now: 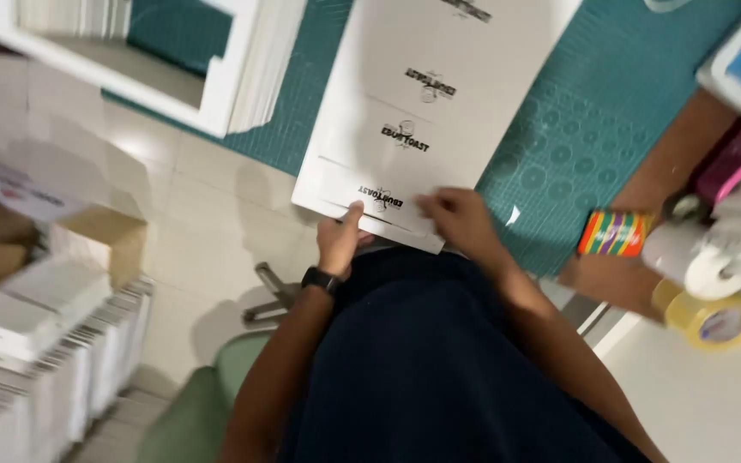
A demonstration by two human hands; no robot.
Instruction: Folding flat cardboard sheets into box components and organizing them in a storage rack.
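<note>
A green cutting mat covers the table, and a stack of flat white printed cardboard sheets lies on it, its near edge overhanging toward the person. To the left, stacked white cards fill a cardboard box on the tiled floor. A white open frame rests at the mat's far left. The left hand, wearing a dark wristwatch, pinches the sheets' near edge, thumb on top. The right hand presses curled fingers on the same edge. A tape roll and a rainbow-striped band sit at right.
</note>
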